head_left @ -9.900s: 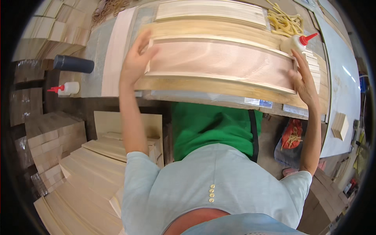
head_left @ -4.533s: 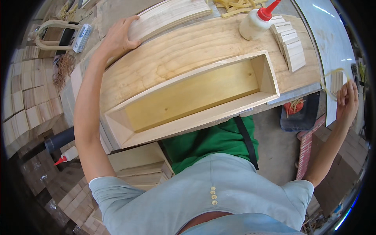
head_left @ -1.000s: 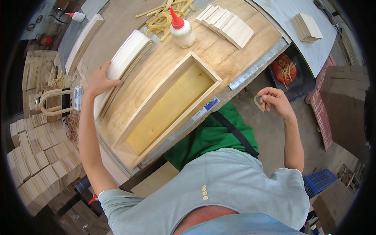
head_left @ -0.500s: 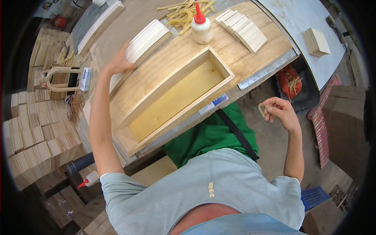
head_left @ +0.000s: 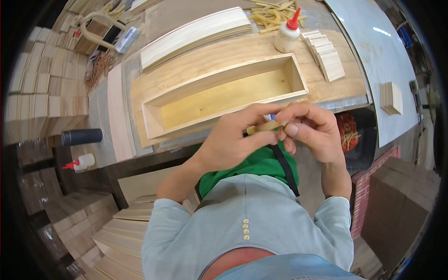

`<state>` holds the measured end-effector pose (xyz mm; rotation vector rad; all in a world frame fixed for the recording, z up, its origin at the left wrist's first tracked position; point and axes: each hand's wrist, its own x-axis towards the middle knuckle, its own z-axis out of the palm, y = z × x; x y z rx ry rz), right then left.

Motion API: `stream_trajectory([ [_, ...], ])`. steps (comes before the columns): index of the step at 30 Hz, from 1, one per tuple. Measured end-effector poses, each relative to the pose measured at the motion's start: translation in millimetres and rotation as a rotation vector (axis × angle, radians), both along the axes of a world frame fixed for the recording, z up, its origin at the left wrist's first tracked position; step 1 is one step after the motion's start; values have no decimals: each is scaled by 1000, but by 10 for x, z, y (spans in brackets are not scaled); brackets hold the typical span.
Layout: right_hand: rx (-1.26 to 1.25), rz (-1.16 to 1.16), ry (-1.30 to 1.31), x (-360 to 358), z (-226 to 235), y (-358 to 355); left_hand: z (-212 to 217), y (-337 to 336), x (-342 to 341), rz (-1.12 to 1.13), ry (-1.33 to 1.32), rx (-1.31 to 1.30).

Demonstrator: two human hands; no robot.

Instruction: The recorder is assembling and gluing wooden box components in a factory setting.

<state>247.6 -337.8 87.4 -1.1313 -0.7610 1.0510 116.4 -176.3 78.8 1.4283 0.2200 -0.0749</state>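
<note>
In front of my waist, my left hand [head_left: 233, 137] and my right hand [head_left: 311, 129] meet, both closed with fingertips pinching a yellowish rubber band [head_left: 267, 127]. The band runs between the two hands; parts of it are hidden by my fingers. Just beyond them, a long open wooden box [head_left: 219, 99] lies on a wooden board [head_left: 186, 56] at the bench edge. Behind the box is a stack of long pale slats [head_left: 196, 35]. A white glue bottle with a red nozzle [head_left: 287, 37] stands upright beside short wooden pieces [head_left: 326, 56].
A heap of yellowish bands [head_left: 275, 16] lies at the back. Stacked wood pieces [head_left: 42, 102] fill the left side. A second glue bottle [head_left: 84, 162] lies near a dark cylinder [head_left: 81, 136]. At right are a black bin [head_left: 361, 151] and a cardboard box [head_left: 399, 205].
My left hand has left the slat stack and come to the middle. My right hand has moved left and up with the band, and both hands now grip it. The view has shifted.
</note>
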Motion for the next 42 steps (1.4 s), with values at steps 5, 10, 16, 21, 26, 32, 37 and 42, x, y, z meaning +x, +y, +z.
stream_trajectory([
  [5, -262, 136, -229, 194, -90, -38, -339, 505, -780, 387, -301, -367],
  [10, -459, -189, -478, 660, -218, -204, -244, 932, -1541, 754, -98, 158],
  [16, -445, -272, -523, 1036, -536, -87, -277, 1219, -1614, 820, 103, 435],
  [21, -547, -225, -623, 1059, -491, 49, -417, 1459, -1517, 707, 94, 462],
  [26, -536, -137, -522, 1124, -532, 152, -444, 1571, -1529, 639, 136, 338],
  [32, -538, -123, -418, 1177, -628, 280, -491, 1650, -1493, 587, 137, 355],
  [37, -539, -112, -364, 1136, -603, 384, -510, 1708, -1489, 570, 135, 287],
  [42, -490, -141, -324, 1375, -735, 406, -629, 1820, -1435, 612, 132, 287],
])
